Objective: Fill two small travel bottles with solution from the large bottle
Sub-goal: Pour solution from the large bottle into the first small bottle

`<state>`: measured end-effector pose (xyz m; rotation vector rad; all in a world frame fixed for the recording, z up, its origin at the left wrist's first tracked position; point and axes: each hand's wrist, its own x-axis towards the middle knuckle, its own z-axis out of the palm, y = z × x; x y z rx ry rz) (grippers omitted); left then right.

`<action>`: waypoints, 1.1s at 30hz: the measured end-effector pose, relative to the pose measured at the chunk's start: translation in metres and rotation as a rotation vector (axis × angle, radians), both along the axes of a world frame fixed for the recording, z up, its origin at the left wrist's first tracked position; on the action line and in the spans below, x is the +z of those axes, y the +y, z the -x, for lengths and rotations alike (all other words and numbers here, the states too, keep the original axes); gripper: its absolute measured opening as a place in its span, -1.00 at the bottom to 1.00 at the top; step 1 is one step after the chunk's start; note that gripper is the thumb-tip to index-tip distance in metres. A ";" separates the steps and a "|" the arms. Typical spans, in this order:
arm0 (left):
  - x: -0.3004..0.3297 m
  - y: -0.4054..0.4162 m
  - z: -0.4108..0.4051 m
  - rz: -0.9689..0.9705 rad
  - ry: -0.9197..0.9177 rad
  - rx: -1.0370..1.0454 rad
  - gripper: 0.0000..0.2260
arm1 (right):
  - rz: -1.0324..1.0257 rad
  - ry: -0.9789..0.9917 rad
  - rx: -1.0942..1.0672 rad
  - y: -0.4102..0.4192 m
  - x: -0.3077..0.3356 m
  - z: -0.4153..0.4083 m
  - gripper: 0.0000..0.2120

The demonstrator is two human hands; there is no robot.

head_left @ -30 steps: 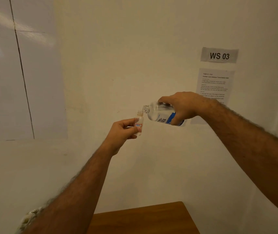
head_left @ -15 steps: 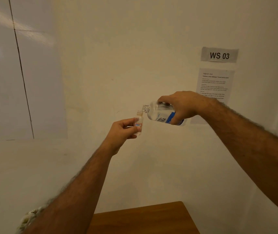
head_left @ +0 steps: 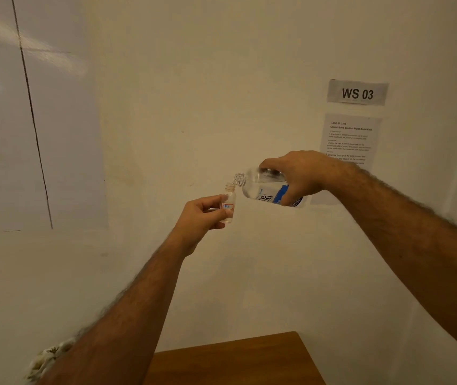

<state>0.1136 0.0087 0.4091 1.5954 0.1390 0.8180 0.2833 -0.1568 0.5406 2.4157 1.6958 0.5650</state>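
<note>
My right hand (head_left: 302,177) grips the large bottle (head_left: 267,188), tipped on its side, its open mouth just above the small travel bottle (head_left: 229,202); my left hand (head_left: 203,218) pinches that one upright, in the air above the wooden table (head_left: 235,362).

A brown wooden surface (head_left: 238,359) shows only as one corner at the bottom edge of the view, well below both raised hands, under the gap between the forearms. The part in view carries bare wood grain against the pale wall.
</note>
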 end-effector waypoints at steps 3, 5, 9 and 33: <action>0.000 0.000 0.000 0.003 -0.006 0.002 -0.67 | 0.000 0.001 0.000 0.000 0.001 0.000 -0.20; 0.000 0.000 0.000 0.003 -0.007 0.002 -0.68 | 0.003 -0.004 -0.002 -0.001 0.002 0.001 -0.20; 0.002 -0.001 0.000 -0.002 -0.006 0.003 -0.67 | 0.003 -0.002 -0.001 -0.001 0.002 0.002 -0.21; 0.003 -0.002 0.004 -0.034 -0.019 -0.023 -0.71 | 0.003 -0.006 -0.001 0.000 0.004 0.002 -0.19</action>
